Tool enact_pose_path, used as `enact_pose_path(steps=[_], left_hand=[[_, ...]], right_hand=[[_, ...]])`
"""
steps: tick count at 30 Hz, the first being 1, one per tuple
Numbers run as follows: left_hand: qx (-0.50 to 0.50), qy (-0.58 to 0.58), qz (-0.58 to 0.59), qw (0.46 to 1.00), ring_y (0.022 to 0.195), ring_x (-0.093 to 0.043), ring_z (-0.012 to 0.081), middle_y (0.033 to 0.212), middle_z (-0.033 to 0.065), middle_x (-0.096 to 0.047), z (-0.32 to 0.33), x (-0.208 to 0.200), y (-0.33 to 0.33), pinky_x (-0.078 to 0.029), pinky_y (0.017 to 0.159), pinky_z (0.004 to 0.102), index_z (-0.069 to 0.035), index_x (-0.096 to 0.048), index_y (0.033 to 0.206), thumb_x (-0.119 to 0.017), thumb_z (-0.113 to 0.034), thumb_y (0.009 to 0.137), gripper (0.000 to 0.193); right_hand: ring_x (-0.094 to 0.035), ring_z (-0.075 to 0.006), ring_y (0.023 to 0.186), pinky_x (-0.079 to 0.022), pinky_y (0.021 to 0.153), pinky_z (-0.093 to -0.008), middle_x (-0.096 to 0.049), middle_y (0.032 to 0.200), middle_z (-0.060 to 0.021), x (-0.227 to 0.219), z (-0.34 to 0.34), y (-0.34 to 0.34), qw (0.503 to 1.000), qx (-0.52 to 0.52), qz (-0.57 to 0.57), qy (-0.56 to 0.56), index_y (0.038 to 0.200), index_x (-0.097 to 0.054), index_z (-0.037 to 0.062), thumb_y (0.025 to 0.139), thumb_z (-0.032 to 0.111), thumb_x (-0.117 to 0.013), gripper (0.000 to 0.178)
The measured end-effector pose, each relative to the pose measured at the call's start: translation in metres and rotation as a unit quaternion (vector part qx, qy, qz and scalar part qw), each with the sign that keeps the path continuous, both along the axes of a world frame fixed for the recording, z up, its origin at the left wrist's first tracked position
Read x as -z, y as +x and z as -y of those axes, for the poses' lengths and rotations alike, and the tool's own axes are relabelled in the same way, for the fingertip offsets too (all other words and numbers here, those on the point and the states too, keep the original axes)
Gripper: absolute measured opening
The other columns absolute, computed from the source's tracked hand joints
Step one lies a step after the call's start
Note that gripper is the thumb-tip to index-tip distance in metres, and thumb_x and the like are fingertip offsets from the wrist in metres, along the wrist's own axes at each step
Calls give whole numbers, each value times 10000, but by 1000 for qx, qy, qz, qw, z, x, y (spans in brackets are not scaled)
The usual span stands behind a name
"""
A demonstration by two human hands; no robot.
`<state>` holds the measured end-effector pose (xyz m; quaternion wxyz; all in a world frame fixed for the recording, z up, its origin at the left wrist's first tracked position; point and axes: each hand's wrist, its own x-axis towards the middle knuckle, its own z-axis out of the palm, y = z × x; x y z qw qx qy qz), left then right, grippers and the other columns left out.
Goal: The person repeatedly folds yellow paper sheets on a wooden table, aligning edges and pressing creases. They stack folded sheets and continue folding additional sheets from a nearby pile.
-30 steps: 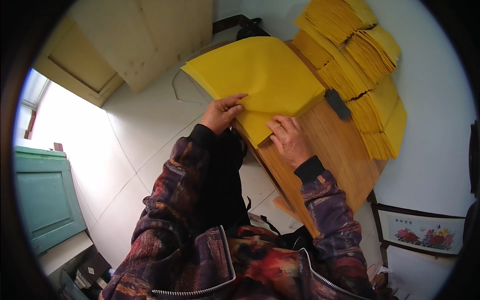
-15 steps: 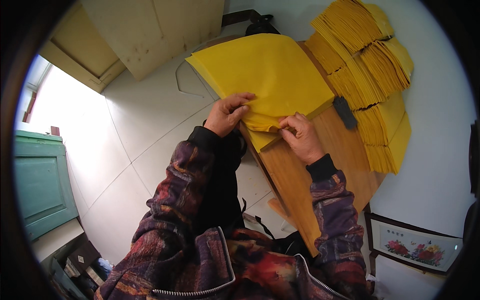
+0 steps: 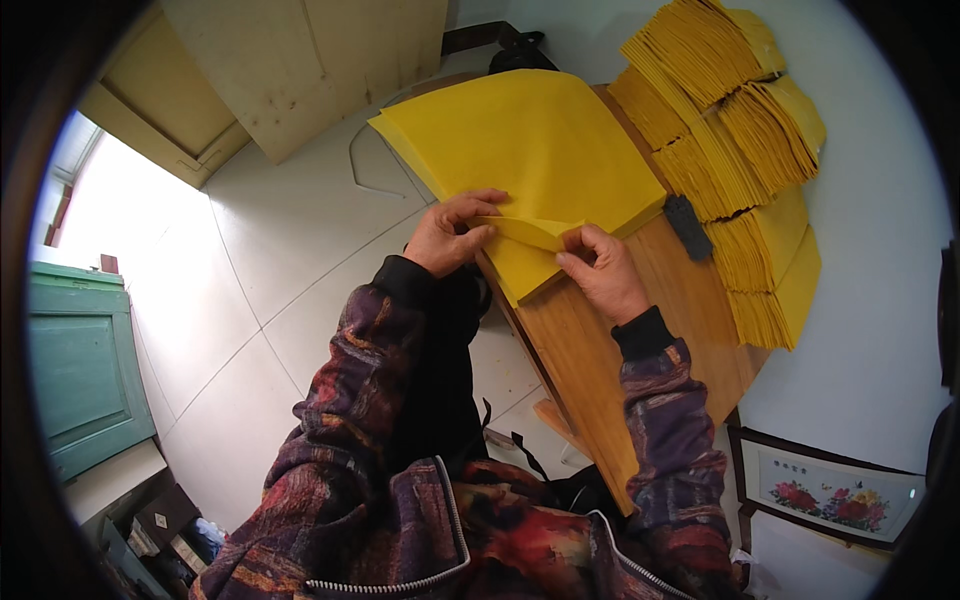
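1. We are pinching the folded edge of the top yellow paper sheet [image 3: 530,232] with our left hand [image 3: 455,235], fingers closed on it.
2. Our right hand [image 3: 600,270] is gripping the same fold, atop the yellow paper pile [image 3: 530,150] on the wooden table [image 3: 640,340].
3. Folded yellow paper bundles [image 3: 740,150] are lying right.

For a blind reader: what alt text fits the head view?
Both hands, left hand and right hand, pinch a folded edge of the top yellow sheet on a paper stack on a wooden table. Folded yellow bundles lie beyond.
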<state>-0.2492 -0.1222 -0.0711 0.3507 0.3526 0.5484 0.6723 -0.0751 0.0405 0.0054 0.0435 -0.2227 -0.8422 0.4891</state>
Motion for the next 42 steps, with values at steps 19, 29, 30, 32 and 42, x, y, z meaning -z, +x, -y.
enact_pose_path(steps=[19, 29, 30, 32, 42], left_hand=[[-57, -61, 2, 996, 971, -585, 138, 1091, 79, -648, -2, -15, 6, -459, 869, 272, 27, -623, 1114, -580, -117, 930, 237], [-33, 7, -34, 999, 740, -519, 96, 1188, 72, -607, -2, -5, 2, -428, 640, 220, 6, -629, 1051, -574, -215, 940, 254], [-26, 8, -22, 999, 865, -550, 133, 1205, 89, -600, 0, -5, 1, -447, 739, 249, 27, -625, 998, -584, -191, 921, 235], [-3, 17, -4, 1000, 923, -576, 144, 1251, 96, -574, 3, -6, 0, -463, 766, 251, 29, -626, 974, -598, -174, 898, 219], [0, 9, -9, 1000, 750, -565, 75, 1280, 47, -562, -1, -3, 0, -455, 584, 191, 3, -629, 1064, -593, -85, 884, 204]], right_hand=[[-569, -292, 920, -481, 796, -370, -610, 954, -91, 9, 18, 12, 938, -75, -122, 316, 882, -616, 29, 766, -13, -664, 133], [-583, -211, 869, -463, 765, -300, -631, 909, -85, 6, 3, 5, 987, -44, -85, 126, 874, -597, 0, 778, -6, -671, 121], [-578, -190, 858, -460, 761, -290, -627, 902, -72, 6, 2, 6, 992, -35, -72, 99, 881, -597, 0, 789, -2, -670, 117], [-568, -148, 836, -455, 754, -270, -618, 889, -45, 7, -1, 6, 997, -22, -57, 43, 897, -598, -1, 812, 4, -668, 110], [-556, -144, 795, -456, 722, -260, -597, 879, -49, 8, 2, 3, 997, 36, -70, -11, 948, -590, 5, 838, 24, -652, 128]])
